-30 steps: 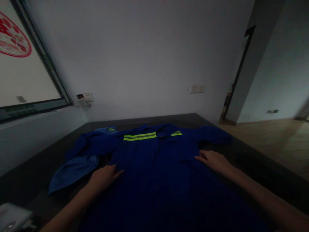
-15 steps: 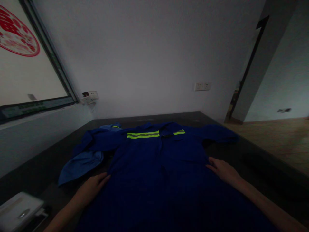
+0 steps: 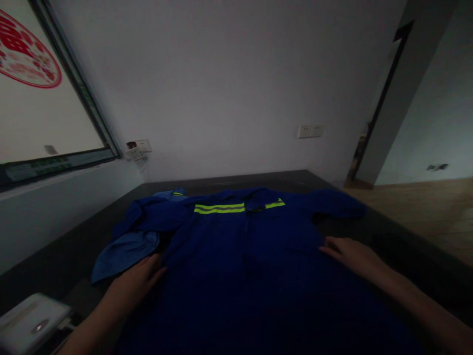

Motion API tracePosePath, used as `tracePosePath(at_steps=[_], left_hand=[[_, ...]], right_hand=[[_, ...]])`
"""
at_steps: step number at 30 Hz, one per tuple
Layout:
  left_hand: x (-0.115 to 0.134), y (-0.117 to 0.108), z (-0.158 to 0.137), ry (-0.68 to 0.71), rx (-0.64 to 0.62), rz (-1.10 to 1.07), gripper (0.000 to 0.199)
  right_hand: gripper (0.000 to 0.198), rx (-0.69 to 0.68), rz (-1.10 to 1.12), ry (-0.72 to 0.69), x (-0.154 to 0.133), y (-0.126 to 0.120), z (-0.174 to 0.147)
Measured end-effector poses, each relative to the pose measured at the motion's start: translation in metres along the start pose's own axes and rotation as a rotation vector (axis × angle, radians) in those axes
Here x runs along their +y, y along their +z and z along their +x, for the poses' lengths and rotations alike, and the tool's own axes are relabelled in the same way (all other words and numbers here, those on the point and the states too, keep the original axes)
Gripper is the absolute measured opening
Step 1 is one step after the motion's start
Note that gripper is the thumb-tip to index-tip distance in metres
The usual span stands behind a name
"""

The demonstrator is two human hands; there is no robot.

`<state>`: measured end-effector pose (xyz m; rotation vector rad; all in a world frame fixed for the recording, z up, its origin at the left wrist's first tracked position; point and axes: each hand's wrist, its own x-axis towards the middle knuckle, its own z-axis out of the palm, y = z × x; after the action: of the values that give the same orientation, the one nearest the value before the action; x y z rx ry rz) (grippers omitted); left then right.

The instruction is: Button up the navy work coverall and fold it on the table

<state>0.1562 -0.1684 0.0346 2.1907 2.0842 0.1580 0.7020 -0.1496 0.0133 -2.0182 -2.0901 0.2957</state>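
Note:
A dark blue work jacket (image 3: 221, 241) with yellow-green reflective strips across the chest lies spread, front up, on the dark table (image 3: 291, 178). Its sleeves reach out to both sides, and its lower part fades into shadow at the bottom of the view. My left hand (image 3: 138, 278) rests at the jacket's left edge, thumb on the cloth and fingers apart from it. At the opposite edge is my right hand (image 3: 349, 251), the thumb tip touching the cloth and the fingers stretched out. No fold of cloth shows between the fingers of either hand.
Lighter blue cloth (image 3: 125, 254) lies under the left sleeve. A white box-like thing (image 3: 33, 320) stands at the lower left. Behind the table rises a wall with sockets (image 3: 310, 131); a window is at left. A dark object lies right of my right arm.
Both hands have shifted slightly outward and away from me, and their fingers have come off the jacket's edges. The jacket lies almost as before.

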Motion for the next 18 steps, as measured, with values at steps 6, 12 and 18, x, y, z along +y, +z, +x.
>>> tracePosePath(at_steps=[6,12,18], left_hand=[[0.054,0.019,-0.028,0.378,-0.018,-0.106,0.034],[0.083,0.057,-0.036,0.612,-0.063,0.003,0.065],[0.089,0.051,-0.046,0.687,-0.163,0.017,0.058]], right_hand=[[0.034,-0.020,0.101,-0.304,-0.046,-0.006,-0.030],[0.064,-0.268,0.096,-0.598,-0.083,0.045,-0.039],[0.058,-0.238,0.043,-0.631,-0.097,0.064,-0.042]])
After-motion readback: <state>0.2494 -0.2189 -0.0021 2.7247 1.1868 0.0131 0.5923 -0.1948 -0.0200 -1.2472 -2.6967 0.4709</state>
